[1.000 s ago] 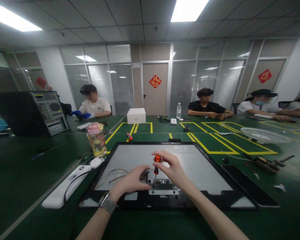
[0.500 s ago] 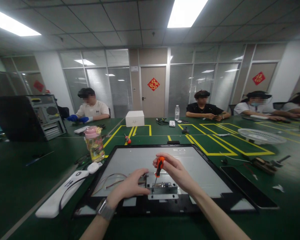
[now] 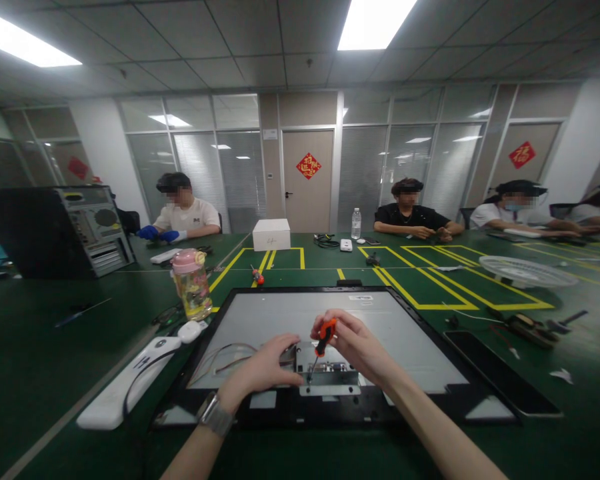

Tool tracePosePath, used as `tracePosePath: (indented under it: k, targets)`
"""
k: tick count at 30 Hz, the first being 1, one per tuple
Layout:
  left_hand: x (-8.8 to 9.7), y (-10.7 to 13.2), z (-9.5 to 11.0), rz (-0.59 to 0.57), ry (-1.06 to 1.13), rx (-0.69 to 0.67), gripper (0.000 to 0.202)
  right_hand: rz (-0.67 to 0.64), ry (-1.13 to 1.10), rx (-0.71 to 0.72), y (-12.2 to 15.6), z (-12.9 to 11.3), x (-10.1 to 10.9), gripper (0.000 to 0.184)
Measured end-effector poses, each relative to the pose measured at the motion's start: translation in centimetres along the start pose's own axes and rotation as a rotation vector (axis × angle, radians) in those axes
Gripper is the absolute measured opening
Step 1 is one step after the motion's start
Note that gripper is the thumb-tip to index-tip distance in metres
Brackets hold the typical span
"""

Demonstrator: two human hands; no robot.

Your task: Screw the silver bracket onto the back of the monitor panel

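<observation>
A large flat display panel with a black frame lies on the green table in front of me. On its near middle part sits a metal bracket with a circuit board and connectors. My left hand grips the bracket's left end, thumb at the near side and fingers at the far side. Between the fingers of my right hand is an orange and black screwdriver. Its shaft slants down, tip at the bracket's left part; any screw there is too small to make out. Thin wires run left from the bracket.
Left of the panel are a white power bank with a cable and a pink-lidded bottle. A black phone-like slab lies to the right. Beyond stand a white box and a computer case. Co-workers sit opposite.
The screwdriver handle has tilted further to the right, with my right hand turning slightly around it. My left hand stays at the bracket. The whole view has shifted slightly.
</observation>
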State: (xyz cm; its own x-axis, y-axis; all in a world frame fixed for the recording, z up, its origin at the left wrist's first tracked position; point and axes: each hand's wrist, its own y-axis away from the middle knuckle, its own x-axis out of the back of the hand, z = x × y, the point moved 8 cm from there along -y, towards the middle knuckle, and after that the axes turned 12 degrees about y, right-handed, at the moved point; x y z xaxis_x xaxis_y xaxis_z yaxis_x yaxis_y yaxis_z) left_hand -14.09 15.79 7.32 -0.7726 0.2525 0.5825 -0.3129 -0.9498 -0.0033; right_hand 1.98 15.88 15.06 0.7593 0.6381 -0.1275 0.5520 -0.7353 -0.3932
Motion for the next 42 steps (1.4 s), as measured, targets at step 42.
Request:
tracePosePath:
  k: [42]
  targets:
    - [0.1,0.3,0.2,0.026,-0.032,0.034,0.081,0.191,0.153,0.071,-0.1,0.5,2.1,0.034]
